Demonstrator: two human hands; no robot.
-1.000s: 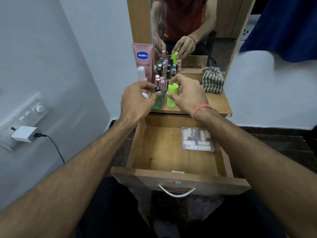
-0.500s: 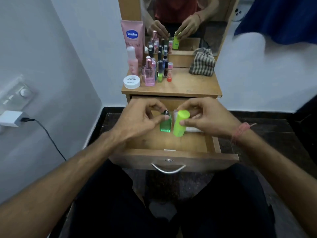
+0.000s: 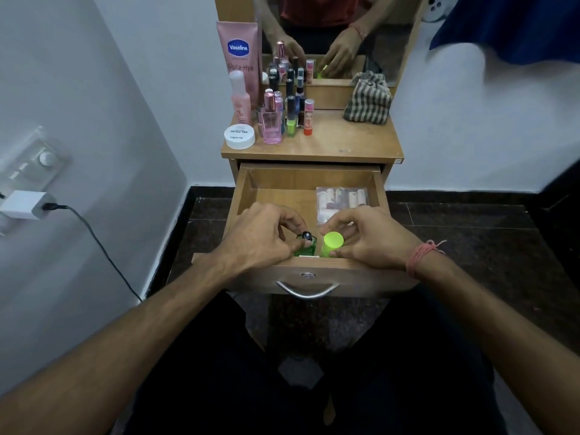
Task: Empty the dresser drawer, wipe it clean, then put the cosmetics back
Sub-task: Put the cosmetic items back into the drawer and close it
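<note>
The wooden drawer point(image 3: 309, 178) is pulled open below the dresser top point(image 3: 345, 142). My left hand point(image 3: 260, 240) grips a small dark green bottle with a black cap point(image 3: 306, 246), low inside the drawer at its front wall. Beside it, my right hand point(image 3: 367, 237) holds a bright lime green bottle point(image 3: 331, 244), also down in the drawer near the front. A clear packet of small white tubes point(image 3: 342, 199) lies at the drawer's back right. Several cosmetics stand on the dresser top's left: a pink perfume bottle point(image 3: 271, 120), nail polishes point(image 3: 292, 117), a white round jar point(image 3: 239, 136).
A pink Vaseline tube point(image 3: 240, 54) leans against the mirror frame, and a striped cloth pouch point(image 3: 368, 100) sits at the top's back right. A white charger point(image 3: 26, 204) with a black cable hangs on the left wall. My knees are under the drawer handle point(image 3: 307, 288).
Both hands carried the two green bottles from the dresser top down toward me and lowered them into the front of the open drawer.
</note>
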